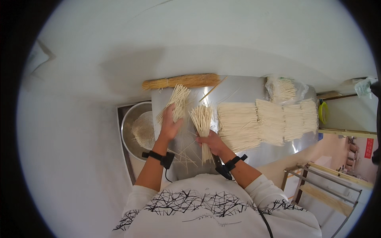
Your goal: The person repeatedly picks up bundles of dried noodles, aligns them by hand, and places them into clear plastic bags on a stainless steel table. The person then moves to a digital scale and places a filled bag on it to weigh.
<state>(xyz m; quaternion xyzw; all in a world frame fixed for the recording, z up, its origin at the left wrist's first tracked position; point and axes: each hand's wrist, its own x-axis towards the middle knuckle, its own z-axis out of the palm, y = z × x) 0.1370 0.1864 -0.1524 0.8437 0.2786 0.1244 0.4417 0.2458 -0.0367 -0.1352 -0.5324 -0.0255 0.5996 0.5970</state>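
Note:
My left hand [170, 126] grips a slanted bundle of pale dried noodles [179, 101], its thumb along the bundle's right side; the hand is slightly blurred. Closed around a second noodle bundle [202, 117], my right hand [212, 142] holds it roughly lengthwise away from me, with ends fanned at the far side. Loose noodles [184, 156] lie scattered on the metal tabletop [250, 156] between and below my hands. To the right of my right hand, noodles are laid in several overlapping rows [238, 125]. A dark handle [218, 163] shows partly beside my right wrist.
A straw whisk broom [181, 81] lies along the wall, with a thin stick [212, 89] near it. At left stands a metal bowl [123, 131] containing noodle bits. A plastic bag [272, 89] of noodles sits back right, near a yellow-green ring [323, 112]. A metal rack [330, 178] stands lower right.

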